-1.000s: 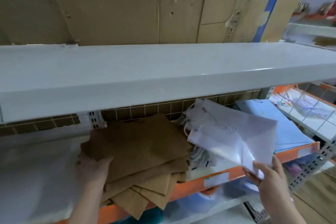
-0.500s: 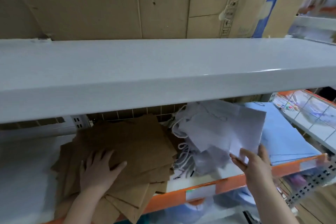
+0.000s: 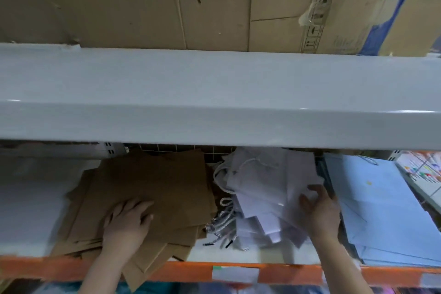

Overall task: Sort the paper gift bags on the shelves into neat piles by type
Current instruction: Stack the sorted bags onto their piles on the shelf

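Paper gift bags lie flat in three heaps along the lower white shelf with the orange front rail (image 3: 286, 270), under a broad pale grey shelf board (image 3: 214, 93) that carries large worn brown cardboard cartons (image 3: 143, 2). Biggest of the heaps is the fanned stack of brown kraft paper bags (image 3: 152, 188) at the left, some corners hanging over the rail, so it is not squared. At the right, a tidier pile of light blue paper bags (image 3: 381, 210) sits just beside the loose heap of white paper bags with twisted cord handles (image 3: 262, 193) in the middle. The left hand (image 3: 128, 222) rests flat, fingers spread, on the brown stack, probably to pin it down. The right hand (image 3: 319, 210) lies on the white heap with fingers loosely bent; whether it pinches a bag I cannot tell. One carton bears printed handling symbols (image 3: 315, 28); the blue lettering nearby and the rail's small label (image 3: 235, 274) are too blurred to read.
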### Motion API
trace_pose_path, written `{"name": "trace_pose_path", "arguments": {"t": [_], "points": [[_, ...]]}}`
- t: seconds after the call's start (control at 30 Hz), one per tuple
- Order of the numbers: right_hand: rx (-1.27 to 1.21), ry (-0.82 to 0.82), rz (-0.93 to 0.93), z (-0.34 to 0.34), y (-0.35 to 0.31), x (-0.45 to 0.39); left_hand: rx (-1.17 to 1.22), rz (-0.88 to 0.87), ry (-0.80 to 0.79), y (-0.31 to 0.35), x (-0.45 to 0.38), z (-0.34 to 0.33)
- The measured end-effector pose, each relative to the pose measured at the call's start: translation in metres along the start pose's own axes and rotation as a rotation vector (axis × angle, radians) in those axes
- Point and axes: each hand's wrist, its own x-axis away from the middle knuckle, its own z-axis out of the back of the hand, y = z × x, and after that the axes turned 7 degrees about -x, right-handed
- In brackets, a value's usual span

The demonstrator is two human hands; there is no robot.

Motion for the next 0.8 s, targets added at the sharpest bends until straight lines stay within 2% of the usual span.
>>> {"name": "trace_pose_path", "arguments": {"t": [0.1, 0.17, 0.23, 0.27, 0.47, 0.63, 0.8], "points": [[0.219, -0.063, 0.132, 0.001, 0.004, -0.001, 0.012, 0.003, 0.008, 0.010, 0.003, -0.002], [0.184, -0.201, 0.188, 0.002, 0.003, -0.001, 0.006, 0.001, -0.027, 0.014, 0.002, -0.005], [0.277, -0.365, 0.211, 0.002, 0.004, -0.004, -0.006, 0.002, -0.066, 0.017, 0.002, -0.009], [0.331, -0.397, 0.217, 0.001, 0.005, -0.006, -0.016, 0.002, -0.076, 0.018, 0.002, -0.011], [0.348, -0.343, 0.236, 0.001, -0.001, -0.007, -0.059, 0.026, -0.029, 0.023, 0.001, -0.011], [0.213, -0.328, 0.198, 0.001, -0.007, -0.001, -0.044, 0.010, -0.013, 0.024, 0.006, -0.004], [0.089, -0.320, 0.238, -0.007, -0.028, 0.018, 0.055, 0.003, -0.029, 0.020, 0.012, 0.014]]}}
